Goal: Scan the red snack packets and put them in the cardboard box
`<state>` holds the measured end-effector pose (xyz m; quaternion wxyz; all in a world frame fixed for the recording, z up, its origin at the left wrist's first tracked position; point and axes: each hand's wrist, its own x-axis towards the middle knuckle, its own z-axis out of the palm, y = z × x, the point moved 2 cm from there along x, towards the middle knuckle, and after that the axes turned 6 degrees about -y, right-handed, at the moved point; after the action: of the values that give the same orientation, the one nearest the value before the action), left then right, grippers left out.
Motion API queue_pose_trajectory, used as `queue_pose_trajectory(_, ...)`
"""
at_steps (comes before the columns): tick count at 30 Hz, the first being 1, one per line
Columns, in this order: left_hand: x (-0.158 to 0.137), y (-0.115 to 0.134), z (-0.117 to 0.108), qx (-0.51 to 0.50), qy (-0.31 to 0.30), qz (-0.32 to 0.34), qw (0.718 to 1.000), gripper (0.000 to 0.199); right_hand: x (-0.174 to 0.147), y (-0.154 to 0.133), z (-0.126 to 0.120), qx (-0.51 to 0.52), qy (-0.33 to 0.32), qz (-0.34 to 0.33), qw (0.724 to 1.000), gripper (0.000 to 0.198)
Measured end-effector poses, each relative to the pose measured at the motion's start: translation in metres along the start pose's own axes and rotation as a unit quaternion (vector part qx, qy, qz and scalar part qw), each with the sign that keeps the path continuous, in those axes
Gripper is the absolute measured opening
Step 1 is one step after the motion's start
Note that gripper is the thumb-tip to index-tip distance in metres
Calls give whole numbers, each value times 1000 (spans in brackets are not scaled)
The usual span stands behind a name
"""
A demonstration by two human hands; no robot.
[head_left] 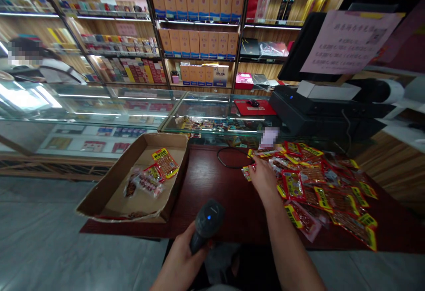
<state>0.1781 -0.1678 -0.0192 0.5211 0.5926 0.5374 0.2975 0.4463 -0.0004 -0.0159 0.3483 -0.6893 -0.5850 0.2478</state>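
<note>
A dark handheld barcode scanner (209, 220) with a small blue light is wrapped in the fingers of my left hand (184, 251), just off the front edge of the table. My right hand (264, 178) is at the left side of a pile of snack packets (308, 171). Its fingers are closed on a red and yellow snack packet (246, 173), though they partly cover it. Left of the scanner, an open cardboard box (116, 193) has a few packets lying in it, among them a red and yellow one (166, 163).
The dark red table (212, 185) carries the box, the pile and a thin black loop (229, 166). Behind it runs a glass display counter (212, 105). A monitor (302, 52) with a pink paper sign stands at right. Another person (56, 67) is at far left.
</note>
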Motion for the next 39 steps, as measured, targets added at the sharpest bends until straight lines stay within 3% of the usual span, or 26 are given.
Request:
queue_pose_trajectory(3, 7, -2, 2, 14, -12, 2, 1000, 28, -13, 35, -18, -50, 35, 60, 996, 51)
queue_pose_trajectory(6, 13, 2, 7, 28, -33, 11, 999, 31, -17, 48, -19, -51, 46, 81, 994, 56)
queue_pose_trajectory(9, 13, 9, 11, 30, -38, 21, 999, 33, -14, 52, -15, -6, 52, 78, 996, 56)
queue_pose_trajectory(13, 8, 10, 11, 31, -25, 17, 999, 30, -17, 52, -2, 121, 38, 65, 990, 38)
queue_pose_trajectory(16, 5, 5, 8, 25, -13, 5, 1000, 27, -29, 47, 16, 253, 16, 63, 965, 40)
queue_pose_trajectory(20, 6, 1, 6, 18, -10, 0, 1000, 20, -48, 40, 38, 401, 4, 100, 911, 47)
queue_pose_trajectory(27, 5, 5, 6, 39, -22, 6, 999, 26, -57, 39, 45, 529, 18, 162, 833, 42)
queue_pose_trajectory(31, 5, 5, 7, 44, -30, 2, 999, 25, -55, 39, 44, 552, 17, 176, 815, 37)
queue_pose_trajectory(39, 5, 5, 10, 48, -54, 16, 997, 35, -53, 43, 46, 557, 16, 194, 807, 34)
